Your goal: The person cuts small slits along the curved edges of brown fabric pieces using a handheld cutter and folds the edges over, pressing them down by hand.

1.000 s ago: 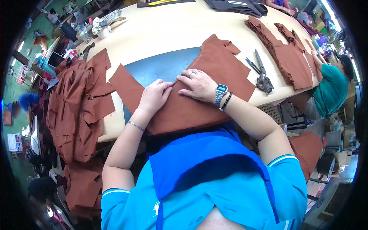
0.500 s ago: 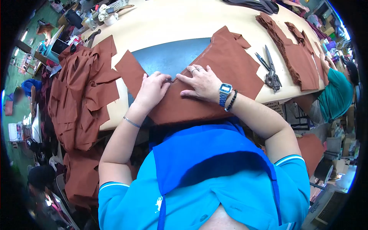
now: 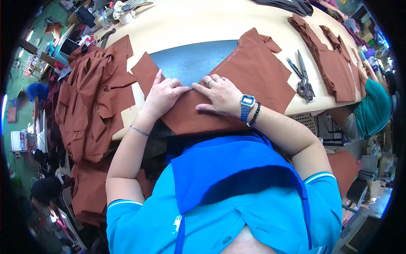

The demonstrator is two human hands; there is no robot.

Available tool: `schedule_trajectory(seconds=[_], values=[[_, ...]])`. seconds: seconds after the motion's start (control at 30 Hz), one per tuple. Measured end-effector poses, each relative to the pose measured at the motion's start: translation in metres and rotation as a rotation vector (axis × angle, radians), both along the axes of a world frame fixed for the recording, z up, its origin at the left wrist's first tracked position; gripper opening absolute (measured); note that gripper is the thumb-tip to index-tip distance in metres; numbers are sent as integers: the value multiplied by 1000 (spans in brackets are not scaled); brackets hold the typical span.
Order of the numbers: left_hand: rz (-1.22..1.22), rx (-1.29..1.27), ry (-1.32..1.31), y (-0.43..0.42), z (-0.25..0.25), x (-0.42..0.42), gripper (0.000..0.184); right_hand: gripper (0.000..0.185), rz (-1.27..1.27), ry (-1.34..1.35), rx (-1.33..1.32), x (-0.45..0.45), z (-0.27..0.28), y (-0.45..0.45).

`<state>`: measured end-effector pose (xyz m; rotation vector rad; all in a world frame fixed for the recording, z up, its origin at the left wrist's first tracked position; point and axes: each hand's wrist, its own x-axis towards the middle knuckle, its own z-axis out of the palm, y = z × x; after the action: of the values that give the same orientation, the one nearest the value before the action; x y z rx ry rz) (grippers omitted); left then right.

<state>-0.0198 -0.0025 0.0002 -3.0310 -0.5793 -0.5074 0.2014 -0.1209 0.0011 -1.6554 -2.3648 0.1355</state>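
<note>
A rust-brown fabric piece (image 3: 253,67) lies in front of me, partly over a dark board (image 3: 190,61), with a pale line along its slanted edge. My left hand (image 3: 165,94) pinches that edge between thumb and curled fingers, its index finger sticking up. On the same cloth rests my right hand (image 3: 220,94), fingertips at the edge close to my left thumb, its own thumb stretched apart. What lies under the fingertips is hidden.
Large black scissors (image 3: 303,80) lie right of the cloth. Crumpled rust-brown fabric (image 3: 91,93) hangs over the table's left side. More brown pieces (image 3: 338,72) lie at right, near a person in a green top (image 3: 372,108). A white cup (image 3: 126,17) stands at the back.
My left index finger has lifted and straightened, and that hand has shifted slightly left. My right hand stays nearly in place on the cloth. The view has shifted slightly.
</note>
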Motion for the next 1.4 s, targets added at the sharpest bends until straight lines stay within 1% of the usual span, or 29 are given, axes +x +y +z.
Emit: schedule_trajectory(seconds=[0.3, 0.47, 0.57, 0.6, 0.7, 0.77, 0.87, 0.93, 0.97, 1.03, 1.07, 1.17, 1.2, 1.23, 1.3, 1.37, 1.4], values=[[-17, 105, -5, 14, 1, -21, 11, 66, 0, -72, -42, -4, 12, 1], [-8, 103, -45, 15, 2, -27, 9, 69, 7, -95, -36, -8, 10, 6], [2, 115, -37, 13, 1, -27, 9, 71, -6, -101, -160, -15, 25, 9], [5, 120, -31, 13, 1, -27, 9, 71, -6, -118, -165, -18, 28, 11], [17, 161, -30, 13, -2, -27, 11, 73, -13, -174, -178, -28, 35, 13], [52, 151, 13, 10, 0, -28, 16, 74, -23, -215, -182, -33, 39, 14], [113, 182, 26, 1, 5, -32, 20, 76, 38, -109, -195, -16, 33, 14], [182, 249, -26, -12, 11, -31, 25, 77, 138, -93, -120, 12, 21, 22], [270, 193, -75, -21, 13, -34, 24, 77, 192, -85, -86, 27, 17, 23], [443, 77, -172, -40, 15, -43, 26, 78, 177, -45, 2, 52, 17, 10], [486, 22, -104, -48, 18, -55, 43, 79, 168, -22, 42, 60, 15, 2], [678, -232, 97, -87, 24, -67, 56, 81, 47, -18, -39, 63, 1, -16], [642, -179, 15, -96, 19, -66, 63, 82, 3, -1, -90, 58, 3, -17], [597, -176, -65, -105, 19, -61, 56, 82, -52, 5, -77, 49, 1, -18], [541, -193, -169, -117, 18, -46, 50, 81, -148, 20, -44, 28, -5, -18], [460, -352, -310, -113, 5, -37, 39, 78, -173, 90, -62, 9, -10, -18], [396, -489, -396, -108, 4, -33, 24, 76, -163, 128, -95, 1, -7, -20]])
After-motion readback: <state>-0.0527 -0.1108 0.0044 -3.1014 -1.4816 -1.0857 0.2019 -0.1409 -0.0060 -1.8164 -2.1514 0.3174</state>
